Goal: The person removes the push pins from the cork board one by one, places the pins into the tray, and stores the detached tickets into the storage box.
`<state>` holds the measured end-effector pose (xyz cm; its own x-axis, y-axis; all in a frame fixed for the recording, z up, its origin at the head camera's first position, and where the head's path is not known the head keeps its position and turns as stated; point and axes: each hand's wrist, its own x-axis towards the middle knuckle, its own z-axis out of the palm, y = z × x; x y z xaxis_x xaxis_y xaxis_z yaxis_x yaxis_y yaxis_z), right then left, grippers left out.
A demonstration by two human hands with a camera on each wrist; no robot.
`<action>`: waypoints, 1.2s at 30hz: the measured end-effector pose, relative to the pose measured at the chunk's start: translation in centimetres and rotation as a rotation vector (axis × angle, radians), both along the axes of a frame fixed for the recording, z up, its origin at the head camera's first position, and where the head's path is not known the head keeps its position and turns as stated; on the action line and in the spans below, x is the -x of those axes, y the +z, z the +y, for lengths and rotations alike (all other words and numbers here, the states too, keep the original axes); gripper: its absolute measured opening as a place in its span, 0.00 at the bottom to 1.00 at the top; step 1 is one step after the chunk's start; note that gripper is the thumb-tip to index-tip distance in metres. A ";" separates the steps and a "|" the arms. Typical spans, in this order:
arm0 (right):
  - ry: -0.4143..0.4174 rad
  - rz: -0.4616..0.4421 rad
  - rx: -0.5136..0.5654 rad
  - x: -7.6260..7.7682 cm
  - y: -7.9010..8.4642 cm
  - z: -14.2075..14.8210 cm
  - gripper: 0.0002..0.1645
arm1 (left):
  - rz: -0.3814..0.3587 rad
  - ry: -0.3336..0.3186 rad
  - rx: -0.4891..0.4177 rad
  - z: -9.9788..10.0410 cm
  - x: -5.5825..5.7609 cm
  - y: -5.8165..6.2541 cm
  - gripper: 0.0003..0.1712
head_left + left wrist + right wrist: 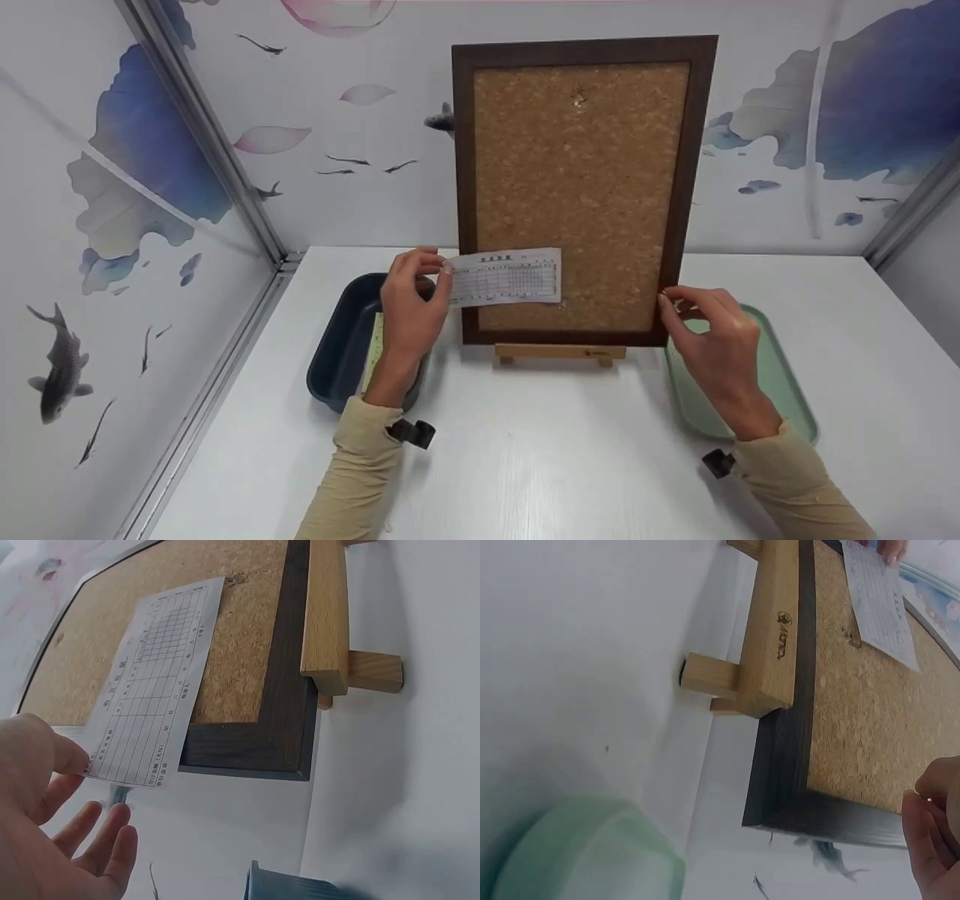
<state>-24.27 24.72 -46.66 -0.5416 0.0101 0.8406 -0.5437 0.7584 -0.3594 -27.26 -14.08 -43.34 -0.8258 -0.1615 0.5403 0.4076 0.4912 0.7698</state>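
Observation:
My left hand [414,300] pinches the left end of a white printed receipt form [517,277] between thumb and index finger. The paper lies across the lower left of a dark-framed cork board [577,172], overlapping its frame; the left wrist view shows its ruled grid and Chinese print. By the board's lower right edge, my right hand [712,330] brings thumb and index fingertip together on a tiny thing, mostly hidden, with a bright point [929,800] showing. Its kind I cannot tell. The board leans upright on a small wooden easel [559,351].
A dark blue bin [330,367] with a yellow-green strip [373,349] inside stands under my left forearm. Below my right hand lies a light green tray [780,375]. White walls painted with fish and lotus enclose the white table [525,465] behind and at the sides.

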 end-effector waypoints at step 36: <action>-0.164 -0.192 0.048 1.0 -2.8 8.9 0.09 | -0.137 0.183 0.001 -8.0 -0.2 -1.2 0.11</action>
